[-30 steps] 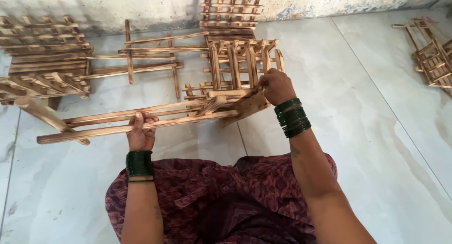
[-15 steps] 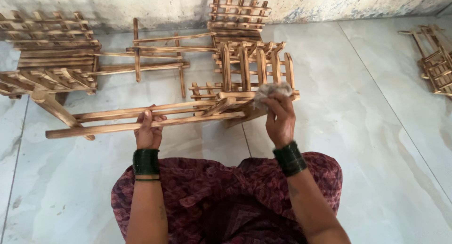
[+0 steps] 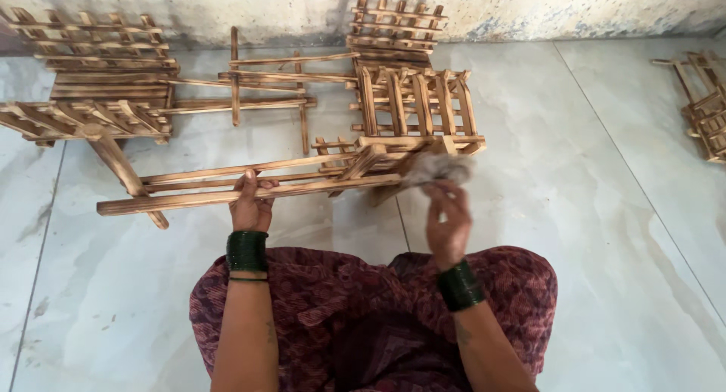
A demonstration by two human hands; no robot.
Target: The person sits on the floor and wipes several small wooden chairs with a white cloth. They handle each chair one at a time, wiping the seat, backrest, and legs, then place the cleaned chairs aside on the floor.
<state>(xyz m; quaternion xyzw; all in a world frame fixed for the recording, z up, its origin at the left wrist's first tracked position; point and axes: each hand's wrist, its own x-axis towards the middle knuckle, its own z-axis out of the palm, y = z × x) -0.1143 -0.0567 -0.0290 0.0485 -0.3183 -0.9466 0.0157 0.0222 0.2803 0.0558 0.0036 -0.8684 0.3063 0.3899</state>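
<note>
Setting: A seated person works over a pale marble-patterned tiled floor (image 3: 605,233), knees covered in maroon patterned cloth (image 3: 355,316), a stained wall (image 3: 257,6) running along the top of the view.

Left hand: The left hand (image 3: 249,203), dark green bangles (image 3: 247,250) on the wrist, grips the near rail of a slatted wooden rack (image 3: 302,176), fingers curled over the rail's top edge and closed on it.

Right hand: The right hand (image 3: 448,218), also banded in green bangles, is raised just in front of the rack's right end, fingers pinched on a small greyish wad (image 3: 439,167), possibly a rag or a scrap of abrasive pad; motion blur leaves its make unclear.

Rack: The scorched-brown wooden rack lies tipped on its side on the floor directly ahead of the knees, long rails reaching left, its upright slatted end (image 3: 416,104) standing at the right. The wad meets the rack near the corner where rails join the slatted end.

Surroundings: A matching slatted frame (image 3: 98,82) rests at far left, touching the floor by an angled leg. Another frame (image 3: 397,29) leans near the wall behind the rack. Loose wooden bars (image 3: 265,78) cross between them. More slatted woodwork (image 3: 703,97) sits at the right edge, well apart from the hands.
</note>
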